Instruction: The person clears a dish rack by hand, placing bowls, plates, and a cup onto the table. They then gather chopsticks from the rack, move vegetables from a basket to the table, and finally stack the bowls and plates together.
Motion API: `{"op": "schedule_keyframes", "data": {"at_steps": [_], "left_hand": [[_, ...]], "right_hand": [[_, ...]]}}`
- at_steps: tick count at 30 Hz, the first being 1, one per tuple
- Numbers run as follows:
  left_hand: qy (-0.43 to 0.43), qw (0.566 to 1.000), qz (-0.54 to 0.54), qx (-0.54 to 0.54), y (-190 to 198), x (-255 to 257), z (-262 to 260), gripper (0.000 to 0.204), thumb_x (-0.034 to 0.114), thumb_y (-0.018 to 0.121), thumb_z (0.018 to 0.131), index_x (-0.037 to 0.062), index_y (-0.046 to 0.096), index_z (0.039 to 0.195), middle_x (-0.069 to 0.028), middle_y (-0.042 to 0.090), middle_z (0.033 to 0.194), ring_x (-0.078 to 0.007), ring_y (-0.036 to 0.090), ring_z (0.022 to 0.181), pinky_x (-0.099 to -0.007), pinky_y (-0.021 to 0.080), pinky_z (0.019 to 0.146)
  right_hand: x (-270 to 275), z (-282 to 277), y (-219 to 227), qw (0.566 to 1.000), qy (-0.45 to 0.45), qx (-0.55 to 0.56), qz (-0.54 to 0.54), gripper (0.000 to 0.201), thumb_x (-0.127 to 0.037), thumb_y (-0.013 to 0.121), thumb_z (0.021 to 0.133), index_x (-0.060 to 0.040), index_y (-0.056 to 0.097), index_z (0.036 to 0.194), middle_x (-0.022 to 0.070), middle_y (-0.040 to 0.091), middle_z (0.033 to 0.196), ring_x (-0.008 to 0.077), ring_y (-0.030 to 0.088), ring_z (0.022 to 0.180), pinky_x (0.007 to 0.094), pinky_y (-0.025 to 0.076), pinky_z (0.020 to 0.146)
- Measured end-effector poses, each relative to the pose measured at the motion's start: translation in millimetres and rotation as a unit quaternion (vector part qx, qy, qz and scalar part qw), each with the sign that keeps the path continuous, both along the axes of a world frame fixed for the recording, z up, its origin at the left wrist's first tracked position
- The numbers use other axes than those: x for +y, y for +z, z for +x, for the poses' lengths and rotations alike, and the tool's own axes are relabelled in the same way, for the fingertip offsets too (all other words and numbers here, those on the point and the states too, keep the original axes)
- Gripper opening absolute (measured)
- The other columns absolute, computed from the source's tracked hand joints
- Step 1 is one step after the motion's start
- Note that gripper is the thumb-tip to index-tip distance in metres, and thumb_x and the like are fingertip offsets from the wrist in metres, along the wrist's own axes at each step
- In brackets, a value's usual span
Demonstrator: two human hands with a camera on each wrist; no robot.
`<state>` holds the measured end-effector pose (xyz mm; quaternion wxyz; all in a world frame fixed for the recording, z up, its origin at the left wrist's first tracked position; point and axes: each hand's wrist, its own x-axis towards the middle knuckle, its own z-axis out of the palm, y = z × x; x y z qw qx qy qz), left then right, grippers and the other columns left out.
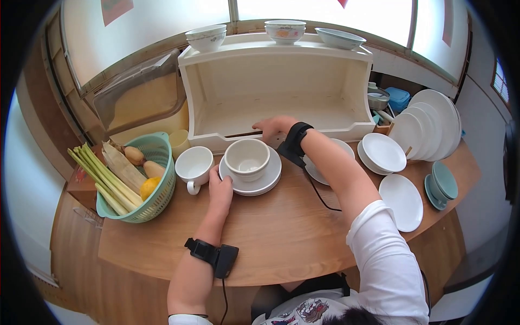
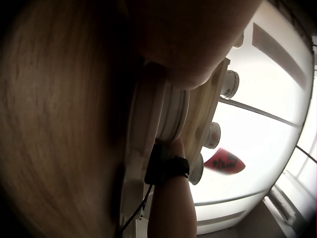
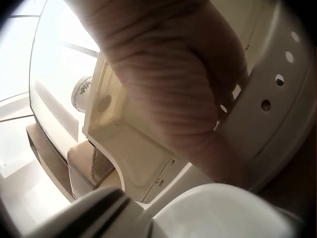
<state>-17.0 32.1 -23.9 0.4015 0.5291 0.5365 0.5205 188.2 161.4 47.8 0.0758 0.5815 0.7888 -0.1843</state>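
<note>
A white cup (image 1: 247, 158) stands on a stack of white saucers (image 1: 265, 181) at the middle of the round wooden table (image 1: 281, 233). My left hand (image 1: 221, 187) grips the near-left rim of that stack; in the left wrist view the palm (image 2: 193, 34) lies right against the saucer edges (image 2: 171, 111). My right hand (image 1: 272, 127) reaches past the cup to the front lip of the open white cabinet (image 1: 271, 81), fingers curled over the lip. The right wrist view shows that hand (image 3: 168, 84) against the cabinet's perforated front (image 3: 277, 99).
A white mug (image 1: 194, 165) and a teal basket (image 1: 157, 197) of vegetables sit left of the saucers. Three bowls (image 1: 285, 30) stand on the cabinet top. White plates (image 1: 401, 201), upright plates (image 1: 433, 119) and teal saucers (image 1: 445, 181) fill the right side.
</note>
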Motion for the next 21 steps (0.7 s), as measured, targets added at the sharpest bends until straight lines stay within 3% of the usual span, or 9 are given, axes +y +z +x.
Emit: {"op": "schedule_keyframes", "data": {"at_steps": [2, 4, 8, 11, 14, 17, 21], "left_hand": [[-0.001, 1.000, 0.005, -0.002, 2, -2, 0, 0.045, 0.004, 0.043, 0.067, -0.0027, 0.041, 0.112, -0.0127, 0.048, 0.107, -0.0212, 0.044, 0.101, -0.0288, 0.033, 0.087], [0.001, 1.000, 0.002, -0.001, 4, -4, 1, 0.045, 0.004, 0.043, 0.067, -0.0028, 0.041, 0.112, -0.0125, 0.048, 0.107, -0.0210, 0.044, 0.101, -0.0287, 0.033, 0.087], [-0.003, 1.000, 0.000, -0.011, 4, -3, 1, 0.044, 0.005, 0.043, 0.067, -0.0028, 0.041, 0.111, -0.0124, 0.048, 0.106, -0.0206, 0.044, 0.100, -0.0286, 0.033, 0.086], [0.002, 1.000, 0.001, -0.007, 7, -6, 2, 0.044, 0.005, 0.043, 0.068, -0.0029, 0.042, 0.111, -0.0126, 0.048, 0.105, -0.0207, 0.045, 0.099, -0.0287, 0.034, 0.086], [0.009, 1.000, 0.003, 0.010, 7, -5, 2, 0.044, 0.005, 0.043, 0.068, -0.0030, 0.042, 0.111, -0.0127, 0.049, 0.105, -0.0207, 0.045, 0.098, -0.0287, 0.034, 0.086], [0.003, 1.000, -0.002, 0.006, 6, -4, 1, 0.042, 0.006, 0.043, 0.069, -0.0018, 0.041, 0.110, -0.0169, 0.047, 0.108, -0.0260, 0.046, 0.102, -0.0329, 0.034, 0.088], [-0.005, 1.000, 0.001, 0.005, 7, -4, 0, 0.042, 0.006, 0.043, 0.069, -0.0019, 0.041, 0.110, -0.0173, 0.047, 0.108, -0.0262, 0.046, 0.102, -0.0330, 0.034, 0.088]], "right_hand": [[-4, -5, 2, 1.000, 0.009, -0.010, -0.010, 0.076, -0.042, 0.064, 0.062, -0.0139, 0.035, 0.126, 0.0093, 0.034, 0.129, 0.0280, 0.037, 0.116, 0.0390, 0.035, 0.092], [-10, -11, 3, 0.998, 0.019, -0.040, 0.043, 0.071, -0.038, 0.063, 0.061, -0.0106, 0.040, 0.122, 0.0121, 0.042, 0.124, 0.0273, 0.045, 0.109, 0.0371, 0.040, 0.088], [-5, -11, 5, 0.999, 0.017, -0.032, 0.033, 0.067, -0.036, 0.063, 0.062, -0.0108, 0.043, 0.120, 0.0122, 0.047, 0.119, 0.0267, 0.047, 0.107, 0.0375, 0.042, 0.085], [2, -10, 4, 0.999, 0.026, -0.021, -0.021, 0.065, -0.037, 0.063, 0.064, -0.0128, 0.041, 0.121, 0.0109, 0.046, 0.116, 0.0270, 0.047, 0.104, 0.0376, 0.041, 0.084], [1, -9, 1, 0.997, 0.010, 0.014, -0.073, 0.063, -0.035, 0.063, 0.064, -0.0085, 0.044, 0.118, 0.0124, 0.051, 0.111, 0.0274, 0.052, 0.098, 0.0362, 0.043, 0.080], [-5, -8, 1, 0.999, 0.007, 0.042, -0.030, 0.061, -0.035, 0.064, 0.063, -0.0049, 0.048, 0.113, 0.0142, 0.054, 0.107, 0.0278, 0.054, 0.094, 0.0356, 0.044, 0.079], [0, -13, 1, 1.000, 0.003, 0.009, -0.003, 0.057, -0.033, 0.065, 0.061, -0.0035, 0.053, 0.108, 0.0152, 0.057, 0.102, 0.0281, 0.056, 0.090, 0.0359, 0.045, 0.075]]}}
